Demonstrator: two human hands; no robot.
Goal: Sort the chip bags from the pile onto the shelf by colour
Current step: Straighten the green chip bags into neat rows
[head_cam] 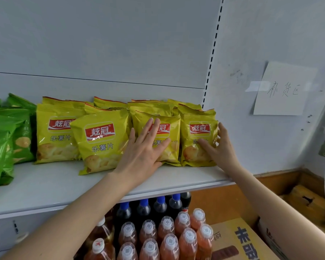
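Yellow chip bags (101,139) stand upright, fronts outward — right hand (221,147) seemingly grips one.

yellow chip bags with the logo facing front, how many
4 on the shelf: leftmost bag, second bag tilted, third bag under the left hand, fourth bag gripped by the right hand. More partly hidden behind.

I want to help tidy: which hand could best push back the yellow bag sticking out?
Probably the left hand: it rests beside the forward bag; the right hand holds the end bag.
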